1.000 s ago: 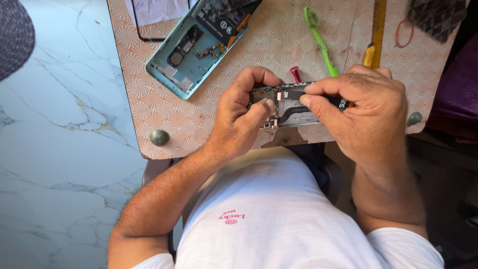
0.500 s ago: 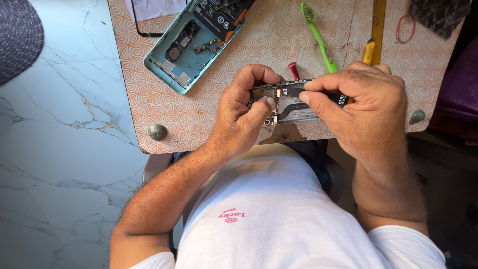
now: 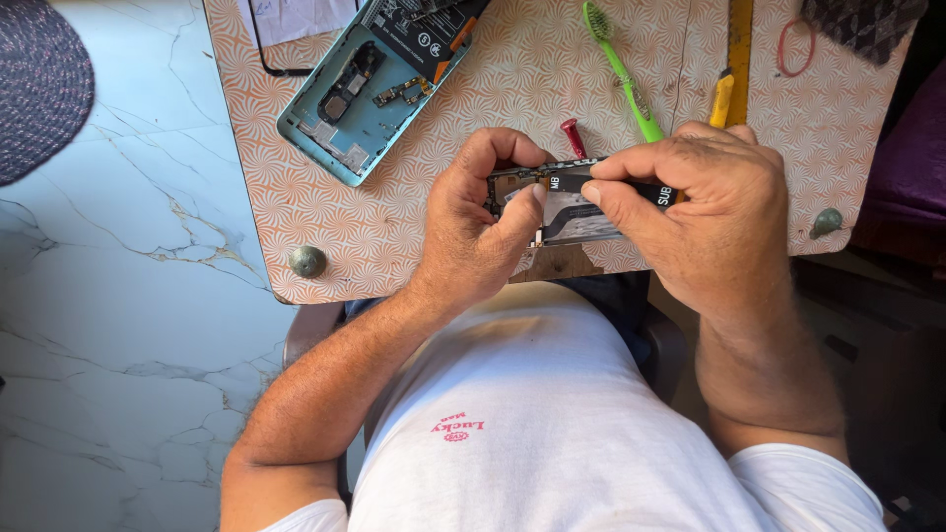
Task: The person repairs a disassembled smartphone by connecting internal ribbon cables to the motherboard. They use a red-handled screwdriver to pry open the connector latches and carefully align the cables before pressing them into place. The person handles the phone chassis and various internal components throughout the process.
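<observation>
The left hand [image 3: 473, 232] is closed round the near end of a small dark rectangular phone frame with bare circuitry [image 3: 572, 207], thumb pressed on its face and forefinger curled over the far edge. The right hand [image 3: 709, 212] grips the other end, its fingertips pinched on a flat black strip lying across the part. Compared with a second ago the grip is much the same; the left thumb has crept slightly further onto the face, which suggests steady pressing or prying rather than a new step. The frame is held just above the near edge of the orange patterned table [image 3: 394, 217]. Beyond lie a short red-handled tool [image 3: 574, 136], a green toothbrush [image 3: 621, 69], a yellow-handled tool [image 3: 722, 99] and an opened teal phone body [image 3: 379, 79] (its insides exposed), well apart from the hands.
</observation>
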